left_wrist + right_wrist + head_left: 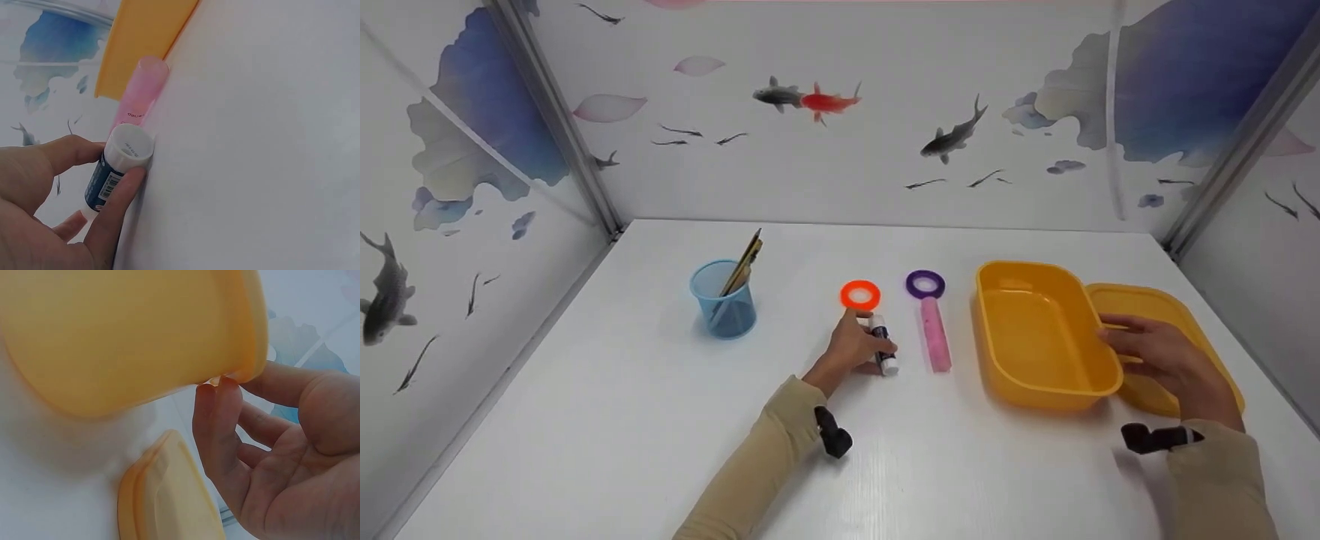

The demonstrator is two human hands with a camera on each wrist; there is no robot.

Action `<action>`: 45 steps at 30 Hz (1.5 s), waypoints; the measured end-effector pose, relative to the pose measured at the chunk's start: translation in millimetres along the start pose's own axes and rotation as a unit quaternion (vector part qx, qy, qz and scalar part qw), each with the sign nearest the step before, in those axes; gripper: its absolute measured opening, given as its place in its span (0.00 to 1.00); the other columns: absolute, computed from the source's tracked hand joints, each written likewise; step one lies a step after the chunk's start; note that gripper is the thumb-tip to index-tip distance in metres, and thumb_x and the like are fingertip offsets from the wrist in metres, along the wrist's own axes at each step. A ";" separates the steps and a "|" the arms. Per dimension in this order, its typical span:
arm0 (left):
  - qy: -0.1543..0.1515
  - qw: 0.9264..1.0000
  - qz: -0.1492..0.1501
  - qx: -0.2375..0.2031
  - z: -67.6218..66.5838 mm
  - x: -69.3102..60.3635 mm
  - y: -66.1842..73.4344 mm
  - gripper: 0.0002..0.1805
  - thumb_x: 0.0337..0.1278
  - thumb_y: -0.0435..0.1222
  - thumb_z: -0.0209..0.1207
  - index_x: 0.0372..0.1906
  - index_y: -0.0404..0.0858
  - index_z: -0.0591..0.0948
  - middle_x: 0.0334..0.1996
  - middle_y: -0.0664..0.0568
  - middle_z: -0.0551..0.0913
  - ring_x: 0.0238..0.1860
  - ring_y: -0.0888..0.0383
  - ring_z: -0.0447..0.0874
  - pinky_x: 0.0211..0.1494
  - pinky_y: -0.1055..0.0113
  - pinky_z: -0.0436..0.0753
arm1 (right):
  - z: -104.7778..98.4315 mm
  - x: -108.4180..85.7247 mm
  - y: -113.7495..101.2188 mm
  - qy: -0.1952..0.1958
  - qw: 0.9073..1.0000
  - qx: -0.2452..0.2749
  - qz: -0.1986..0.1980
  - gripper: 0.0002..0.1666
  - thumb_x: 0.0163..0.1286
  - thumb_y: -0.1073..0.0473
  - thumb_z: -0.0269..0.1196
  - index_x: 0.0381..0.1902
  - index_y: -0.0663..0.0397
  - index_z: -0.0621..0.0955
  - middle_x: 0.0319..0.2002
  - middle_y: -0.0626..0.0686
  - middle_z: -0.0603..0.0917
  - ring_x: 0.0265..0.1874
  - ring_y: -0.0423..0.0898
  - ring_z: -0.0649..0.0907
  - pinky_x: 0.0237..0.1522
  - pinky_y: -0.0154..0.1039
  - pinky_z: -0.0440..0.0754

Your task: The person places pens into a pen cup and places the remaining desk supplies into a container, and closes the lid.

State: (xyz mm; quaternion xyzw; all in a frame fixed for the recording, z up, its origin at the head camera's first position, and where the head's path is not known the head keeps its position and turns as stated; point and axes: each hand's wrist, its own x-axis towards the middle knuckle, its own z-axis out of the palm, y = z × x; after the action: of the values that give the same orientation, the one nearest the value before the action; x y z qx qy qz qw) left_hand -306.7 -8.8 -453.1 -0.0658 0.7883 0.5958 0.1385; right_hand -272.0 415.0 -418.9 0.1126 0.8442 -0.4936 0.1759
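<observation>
A white and dark-blue glue stick (883,345) is pinched between the thumb and fingers of the left hand (851,346), low over the table. In the left wrist view the glue stick (121,157) shows its white end and a barcode. Just right of it lies a pink tube (935,335). The right hand (1162,360) holds the right rim of the yellow box (1024,330), which has nothing inside. In the right wrist view, fingertips of the right hand (275,433) meet the edge of the box (124,337).
Beside the box, partly under the right hand, lies a yellow lid (1147,300). An orange ring (860,295) and a purple ring (925,284) lie farther back. A blue cup (727,311) with pencils stands at the left. Printed panels border the table.
</observation>
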 end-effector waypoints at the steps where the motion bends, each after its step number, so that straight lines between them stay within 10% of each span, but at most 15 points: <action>1: 0.001 1.000 0.003 0.000 0.1 -0.3 -0.4 0.37 0.51 0.29 0.72 0.64 0.41 0.66 0.53 0.41 0.77 0.42 0.51 0.86 0.32 0.62 0.91 | -0.3 -0.1 0.0 0.000 1.000 0.000 -0.001 0.57 0.65 0.31 0.62 0.80 0.51 0.52 0.74 0.53 0.65 0.51 0.38 0.80 0.54 0.28 0.84; 11: 0.018 1.000 0.010 0.003 0.7 -0.8 -3.5 0.39 0.51 0.28 0.71 0.67 0.40 0.65 0.56 0.41 0.77 0.46 0.50 0.84 0.37 0.61 0.91 | -5.3 1.9 0.8 -0.006 0.999 0.037 -0.012 0.57 0.65 0.35 0.65 0.80 0.54 0.54 0.40 0.24 0.80 0.42 0.29 0.83 0.49 0.30 0.85; 22: -0.006 1.000 0.003 -0.027 7.5 -4.6 12.5 0.39 0.52 0.27 0.69 0.69 0.40 0.66 0.58 0.38 0.78 0.43 0.49 0.88 0.36 0.58 0.91 | -2.9 1.2 3.0 -0.005 0.999 0.046 -0.012 0.57 0.64 0.34 0.65 0.80 0.52 0.54 0.40 0.23 0.79 0.43 0.31 0.83 0.51 0.28 0.84; 45: -0.057 0.996 0.004 -0.073 77.8 -21.0 86.8 0.37 0.50 0.27 0.72 0.66 0.45 0.71 0.56 0.43 0.79 0.43 0.50 0.88 0.40 0.56 0.91 | -5.9 -0.4 5.3 -0.019 0.997 0.071 -0.021 0.54 0.66 0.37 0.65 0.80 0.51 0.55 0.41 0.26 0.82 0.43 0.31 0.84 0.50 0.30 0.86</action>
State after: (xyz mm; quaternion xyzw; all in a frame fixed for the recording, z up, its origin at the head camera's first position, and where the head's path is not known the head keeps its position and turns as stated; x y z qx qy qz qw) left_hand -299.1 88.8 -386.5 -0.0379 0.7335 0.6555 0.1756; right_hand -270.8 422.7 -420.3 0.0976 0.8057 -0.5582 0.1726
